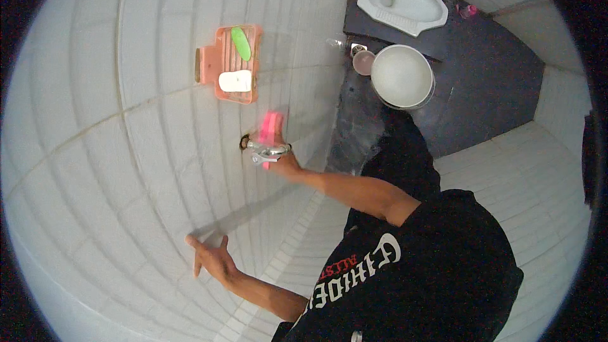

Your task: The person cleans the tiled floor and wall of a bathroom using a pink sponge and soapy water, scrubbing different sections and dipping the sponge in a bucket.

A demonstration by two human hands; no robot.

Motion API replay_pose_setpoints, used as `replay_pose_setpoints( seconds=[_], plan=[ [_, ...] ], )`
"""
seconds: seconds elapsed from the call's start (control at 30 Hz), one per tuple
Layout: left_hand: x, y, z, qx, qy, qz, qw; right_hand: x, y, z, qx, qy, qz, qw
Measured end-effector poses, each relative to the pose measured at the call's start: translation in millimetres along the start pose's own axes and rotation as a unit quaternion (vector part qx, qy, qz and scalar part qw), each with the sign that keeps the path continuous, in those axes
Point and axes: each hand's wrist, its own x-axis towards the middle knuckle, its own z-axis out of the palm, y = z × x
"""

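Note:
My right hand (285, 164) is at the wall tap (270, 150), partly hidden behind its metal body. In it is a bright pink object (270, 128), blurred, perhaps a sponge or a scrubbing brush; its ends show above and below the tap. My left hand (216, 259) is empty, fingers spread, close to the white tiled wall (156, 190). Whether its fingertips touch the tiles I cannot tell. Above the tap in the picture, an orange-pink soap dish (211, 64) is fixed to the wall. It holds a green oval bar (241, 43) and a white bar (235, 81), both soap-like.
On the dark floor (484, 85) stands a white bucket (403, 76) beside a small pinkish cup (364, 63) and a floor drain (358, 50). A white squat toilet (403, 1) is set in a raised dark step. Pink items (468, 11) lie near the far wall.

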Motion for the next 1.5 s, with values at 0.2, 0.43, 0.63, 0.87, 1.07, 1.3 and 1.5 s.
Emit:
replay_pose_setpoints(
  seconds=[0.2, 0.43, 0.63, 0.87, 1.07, 1.3, 1.5],
  plan=[
    [15, -9, 0, -0.024, -0.015, -0.023, 0.999, -16, 22, 5, 0.015, -0.027, 0.155, 0.987],
    [12, -4, 2, -0.027, -0.02, -0.012, 0.999, 7, 8, -4, 0.059, 0.026, 0.09, 0.994],
    [13, -3, 5, -0.018, -0.027, -0.03, 0.999, -19, 18, 10, 0.027, 0.022, 0.023, 0.999],
    [6, 0, 6, -0.021, -0.009, -0.021, 1.0, 63, 65, -59, 0.1, 0.057, 0.112, 0.987],
    [19, -4, 2, -0.037, -0.054, -0.026, 0.998, 127, 67, -117, 0.001, 0.103, -0.03, 0.994],
    [10, 0, 4, -0.036, -0.063, -0.008, 0.997, 15, 62, -20, 0.073, -0.015, 0.112, 0.991],
    [-1, 7, 14, -0.019, -0.006, -0.001, 1.0, 89, 38, -78, -0.005, 0.106, -0.087, 0.991]
  ],
)
